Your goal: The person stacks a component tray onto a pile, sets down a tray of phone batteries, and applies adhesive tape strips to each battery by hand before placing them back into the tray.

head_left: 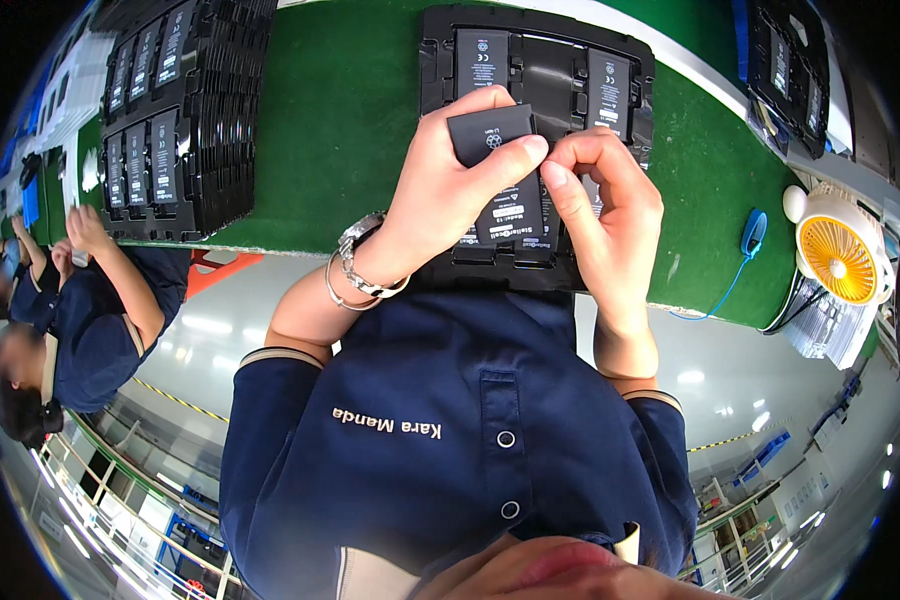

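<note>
My left hand (440, 180) is closed round a flat black battery (495, 125) with white print, thumb across its face and fingers behind it. At the battery's right edge, my right hand (618, 215) has its thumb and index finger pinched close to my left thumb tip. Whatever lies between those right fingertips is too small to make out. Both hands are over a black plastic tray (550, 60) with moulded slots. More batteries sit in it, one at the upper left (482, 60) and one at the right (608, 85), partly covered by my hands.
Tall stacked black trays (225, 110) with batteries stand at the left of the green bench top (335, 100). A yellow and white fan (838, 262) and a blue coiled cord (755, 230) lie right. Another battery tray (785, 75) is far right. Co-workers (110, 310) sit at left.
</note>
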